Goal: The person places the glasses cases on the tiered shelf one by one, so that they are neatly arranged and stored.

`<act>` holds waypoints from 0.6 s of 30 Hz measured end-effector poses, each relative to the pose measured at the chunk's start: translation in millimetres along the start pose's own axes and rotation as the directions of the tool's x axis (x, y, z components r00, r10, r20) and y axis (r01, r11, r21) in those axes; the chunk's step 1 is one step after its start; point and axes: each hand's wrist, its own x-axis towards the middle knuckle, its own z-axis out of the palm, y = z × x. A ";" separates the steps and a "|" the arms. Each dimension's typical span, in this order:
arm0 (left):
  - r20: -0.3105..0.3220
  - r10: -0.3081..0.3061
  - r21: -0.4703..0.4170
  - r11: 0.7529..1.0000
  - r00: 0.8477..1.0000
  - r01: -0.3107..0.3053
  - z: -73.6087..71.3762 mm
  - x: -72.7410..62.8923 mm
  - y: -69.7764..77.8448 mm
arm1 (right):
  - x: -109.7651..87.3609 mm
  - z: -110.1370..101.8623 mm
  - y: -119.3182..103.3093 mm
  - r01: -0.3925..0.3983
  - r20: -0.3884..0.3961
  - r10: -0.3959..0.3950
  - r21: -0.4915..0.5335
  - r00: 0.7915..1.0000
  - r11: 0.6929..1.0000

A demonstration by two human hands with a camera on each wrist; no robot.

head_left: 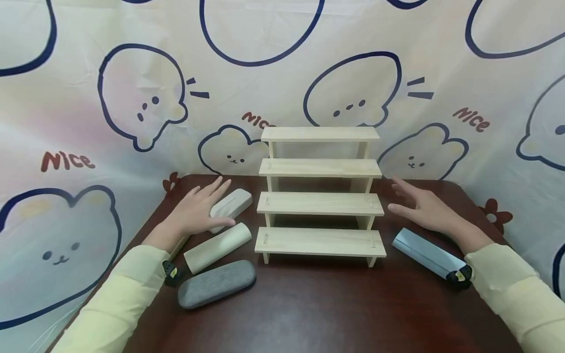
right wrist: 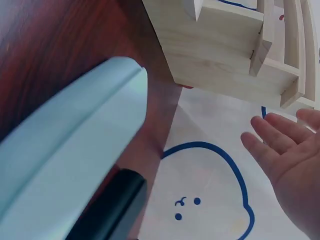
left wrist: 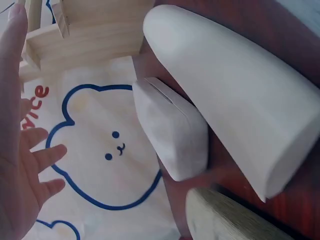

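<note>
My left hand [head_left: 198, 208], fingers spread, hovers over the cases on the left and holds nothing. Nearest it are a white glasses case [head_left: 236, 201] and a cream one [head_left: 218, 246]. A grey fabric-look glasses case [head_left: 216, 284] lies closer to me. In the left wrist view, an olive-beige case [left wrist: 225, 220] shows at the bottom; the wrist mostly hides it from the head view. My right hand [head_left: 425, 206], empty with fingers extended, is above the far side of a light blue glasses case [head_left: 428, 252]. A dark case [right wrist: 110, 210] appears beside it in the right wrist view.
A pale wooden stepped rack [head_left: 320, 240] with several bare shelves stands in the middle, between my hands. The dark reddish-brown table [head_left: 318, 309] reaches back to a hanging cloth [head_left: 282, 93] printed with cartoon bears.
</note>
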 end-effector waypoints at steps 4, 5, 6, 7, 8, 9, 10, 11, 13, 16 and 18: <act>-0.042 0.004 -0.056 0.998 0.999 -0.006 2.9 -8.8 -5.3 | 1.3 8.1 1.7 -0.051 -0.021 0.054 0.105 0.998 0.993; -0.049 0.005 -0.072 0.997 0.999 -0.009 4.5 -10.8 -6.4 | 1.3 9.9 1.8 -0.067 -0.020 0.071 0.132 0.997 0.989; -0.053 0.003 -0.089 0.996 0.999 -0.008 6.0 -12.9 -7.4 | 1.3 11.8 1.7 -0.082 -0.016 0.086 0.165 0.996 0.983; -0.053 0.000 -0.102 0.995 0.999 -0.006 7.6 -15.3 -8.4 | 1.3 13.7 1.7 -0.094 -0.010 0.097 0.193 0.995 0.977; -0.050 -0.005 -0.111 0.994 0.999 0.000 9.6 -17.7 -9.5 | 1.2 15.5 1.4 -0.103 -0.002 0.106 0.224 0.994 0.969; -0.047 -0.011 -0.121 0.993 0.999 0.005 11.7 -20.2 -10.5 | 1.1 17.2 1.2 -0.114 0.005 0.117 0.257 0.993 0.960; -0.041 -0.017 -0.130 0.991 0.999 0.012 13.6 -22.8 -11.3 | 1.4 19.2 1.5 -0.125 0.014 0.126 0.295 0.992 0.947; -0.036 -0.023 -0.142 0.990 0.999 0.017 15.5 -25.5 -11.9 | 2.0 21.2 2.2 -0.133 0.023 0.133 0.328 0.991 0.935; -0.017 -0.035 -0.163 0.986 0.999 0.031 19.1 -30.7 -13.2 | 3.3 24.9 4.4 -0.154 0.039 0.150 0.390 0.988 0.908; 0.010 -0.049 -0.198 0.979 0.999 0.050 23.4 -38.8 -14.1 | 6.9 30.7 9.9 -0.188 0.067 0.177 0.474 0.982 0.860; 0.019 -0.047 -0.204 0.978 0.999 0.050 26.4 -44.5 -14.5 | 8.4 33.6 12.0 -0.213 0.083 0.200 0.514 0.976 0.831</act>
